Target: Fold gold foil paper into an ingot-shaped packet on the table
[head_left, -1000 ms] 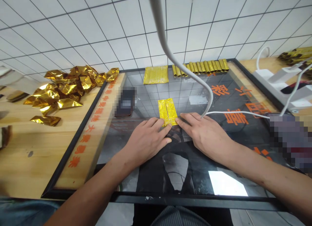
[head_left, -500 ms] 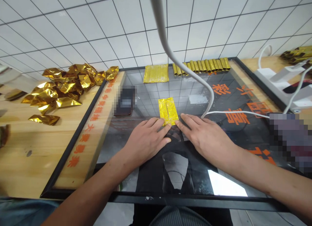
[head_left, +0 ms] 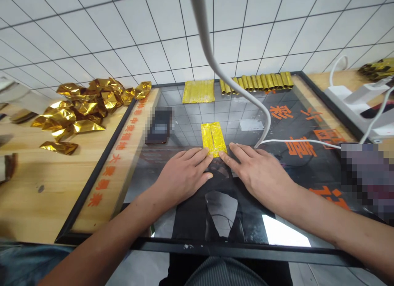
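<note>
A small folded gold foil sheet (head_left: 213, 138) lies flat on the glass of a black-framed board (head_left: 101, 171). My left hand (head_left: 181, 175) lies flat with its fingers stretched out, the fingertips pressing the sheet's near left corner. My right hand (head_left: 255, 173) is also flat and spread, its index fingertip touching the sheet's near right corner. Neither hand grips anything.
A stack of flat gold sheets (head_left: 198, 91) and a row of rolled gold pieces (head_left: 257, 82) lie at the board's far edge. A heap of crumpled gold foil (head_left: 83, 109) sits on the wooden table at left. A white cable (head_left: 234, 88) hangs over the board. White devices (head_left: 353, 101) stand at right.
Both hands stay on the sheet's near corners; the fingertips have crept slightly inward along its near edge. The view has shifted a little.
</note>
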A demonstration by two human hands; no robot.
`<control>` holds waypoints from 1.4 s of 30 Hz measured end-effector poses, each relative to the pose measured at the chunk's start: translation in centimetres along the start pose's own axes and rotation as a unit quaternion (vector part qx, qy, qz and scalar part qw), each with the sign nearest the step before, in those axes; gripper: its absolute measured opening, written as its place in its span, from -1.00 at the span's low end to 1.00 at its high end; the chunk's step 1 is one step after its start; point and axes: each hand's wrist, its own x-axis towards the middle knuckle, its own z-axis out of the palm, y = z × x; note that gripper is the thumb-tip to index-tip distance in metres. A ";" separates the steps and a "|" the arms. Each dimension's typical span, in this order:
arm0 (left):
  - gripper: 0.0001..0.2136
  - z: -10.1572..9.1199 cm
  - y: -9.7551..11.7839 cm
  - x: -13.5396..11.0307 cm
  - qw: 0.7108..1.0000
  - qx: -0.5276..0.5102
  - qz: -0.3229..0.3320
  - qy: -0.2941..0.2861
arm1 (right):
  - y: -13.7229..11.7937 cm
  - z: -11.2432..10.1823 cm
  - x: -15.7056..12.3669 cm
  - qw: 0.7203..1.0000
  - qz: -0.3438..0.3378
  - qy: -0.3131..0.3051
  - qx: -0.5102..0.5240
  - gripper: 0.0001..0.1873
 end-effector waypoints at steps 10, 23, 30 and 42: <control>-0.56 1.4 -1.6 -1.8 0.999 -0.046 0.021 0.017 | 0.2 -0.5 0.2 1.000 0.005 -0.009 0.007 -0.44; -0.60 -0.6 -0.5 1.2 0.998 0.001 0.065 0.027 | -0.3 -0.7 0.4 1.000 0.011 -0.022 0.004 -0.47; -0.66 0.6 0.4 1.0 0.997 -0.030 0.066 -0.002 | -0.4 -0.7 0.4 1.000 0.009 -0.022 -0.009 -0.50; -0.64 0.8 0.9 0.9 0.998 -0.038 0.055 0.001 | -0.7 -0.3 1.0 0.999 0.039 0.007 -0.013 -0.48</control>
